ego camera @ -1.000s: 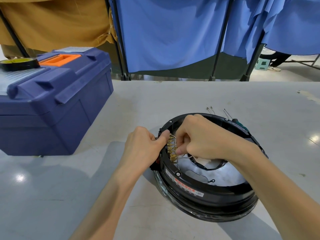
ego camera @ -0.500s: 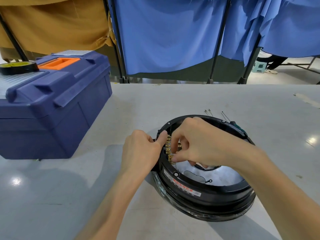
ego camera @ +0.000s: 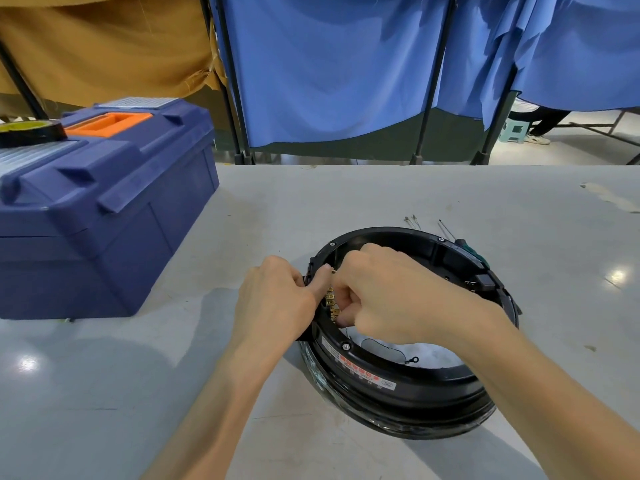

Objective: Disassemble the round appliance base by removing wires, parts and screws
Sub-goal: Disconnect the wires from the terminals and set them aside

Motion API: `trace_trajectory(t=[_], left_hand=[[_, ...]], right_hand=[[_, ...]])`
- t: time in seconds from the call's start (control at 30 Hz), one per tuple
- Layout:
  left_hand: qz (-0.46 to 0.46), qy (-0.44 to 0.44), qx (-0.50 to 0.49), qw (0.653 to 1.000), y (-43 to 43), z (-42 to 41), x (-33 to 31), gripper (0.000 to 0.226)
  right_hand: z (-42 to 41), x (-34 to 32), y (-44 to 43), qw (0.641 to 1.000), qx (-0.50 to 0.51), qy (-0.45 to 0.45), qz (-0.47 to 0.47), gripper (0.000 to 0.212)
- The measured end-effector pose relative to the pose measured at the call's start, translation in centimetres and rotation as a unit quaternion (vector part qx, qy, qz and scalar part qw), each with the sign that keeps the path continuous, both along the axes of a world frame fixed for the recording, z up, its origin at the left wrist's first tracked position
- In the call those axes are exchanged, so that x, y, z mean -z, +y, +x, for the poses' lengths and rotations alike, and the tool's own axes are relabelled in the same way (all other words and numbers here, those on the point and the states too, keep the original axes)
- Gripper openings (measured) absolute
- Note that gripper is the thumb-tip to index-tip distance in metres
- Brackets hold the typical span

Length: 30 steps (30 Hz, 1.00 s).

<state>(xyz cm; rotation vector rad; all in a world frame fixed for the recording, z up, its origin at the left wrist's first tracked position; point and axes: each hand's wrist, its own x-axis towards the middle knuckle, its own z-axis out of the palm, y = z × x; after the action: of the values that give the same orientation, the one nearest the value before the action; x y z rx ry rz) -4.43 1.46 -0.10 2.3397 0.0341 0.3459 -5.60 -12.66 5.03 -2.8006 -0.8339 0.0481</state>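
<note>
Subject: round appliance base (ego camera: 398,393), a black ring lying flat on the grey table (ego camera: 346,195). It is open at the top, and a silver plate (ego camera: 436,355) shows through the opening.

Left hand (ego camera: 277,299): it grips the left rim of the base. The thumb lies over the top edge and the fingers are curled round the outer wall, a firm, closed hold.

Right hand (ego camera: 391,296): it reaches inside the base at the same left wall. The fingers are tightly curled and the thumb and forefinger pinch at the row of brass terminals (ego camera: 330,303) mounted there. Which terminal is pinched is hidden by the fingers. The two hands are almost touching across the rim.

Base fittings: a screw (ego camera: 345,346) is seated in the near left rim. A red and white label (ego camera: 360,370) is stuck just right of that screw. A thin wire with a ring terminal (ego camera: 412,360) lies loose on the silver plate inside the base.

Surroundings:
- Just behind the base lies a screwdriver (ego camera: 450,233), its green handle tucked against the far right rim.
- A few small loose wire ends (ego camera: 412,221) lie beside the screwdriver, also behind the base.
- Well to the left of the base stands a closed blue toolbox (ego camera: 104,220) with an orange handle (ego camera: 109,124). A tape roll (ego camera: 31,131) rests on its lid.
- Far behind the base, past the table edge, hang blue curtains (ego camera: 329,64) on black stands, with tan cloth (ego camera: 104,46) to their left.
</note>
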Motion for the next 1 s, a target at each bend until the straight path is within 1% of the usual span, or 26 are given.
trace_trajectory(t=[0.1,0.27,0.43,0.57,0.67,0.77,0.87,1.0], left_hand=[[-0.005,0.006,0.015,1.000,0.2,0.0,0.0,0.068],[-0.006,0.012,0.029,0.999,0.3,0.1,0.0,0.064],[-0.007,0.019,0.029,0.999,0.3,0.1,-0.1,0.067],[-0.013,0.021,0.034,0.999,0.4,0.2,0.0,0.067],[-0.014,0.018,0.028,0.999,0.3,0.3,0.0,0.068],[-0.015,0.022,0.031,0.999,0.3,0.4,0.0,0.066],[-0.017,0.024,0.034,0.999,0.3,0.3,-0.1,0.067],[-0.024,0.031,0.037,0.999,0.4,0.3,-0.1,0.065]], right_hand=[[0.1,-0.1,0.0,1.000,0.003,0.004,-0.003,0.041],[0.2,0.1,0.2,1.000,-0.003,-0.017,-0.013,0.041],[0.9,-0.1,-0.1,1.000,-0.010,0.008,-0.004,0.039],[1.0,0.3,0.0,1.000,-0.019,0.001,0.002,0.040],[1.4,-0.3,-1.6,1.000,0.008,-0.004,-0.010,0.035],[2.1,-1.1,-4.1,0.998,0.045,0.030,0.045,0.033],[2.0,-1.5,-4.6,0.989,0.033,0.072,0.121,0.031],[1.8,-2.3,-5.1,0.972,0.022,0.065,0.226,0.021]])
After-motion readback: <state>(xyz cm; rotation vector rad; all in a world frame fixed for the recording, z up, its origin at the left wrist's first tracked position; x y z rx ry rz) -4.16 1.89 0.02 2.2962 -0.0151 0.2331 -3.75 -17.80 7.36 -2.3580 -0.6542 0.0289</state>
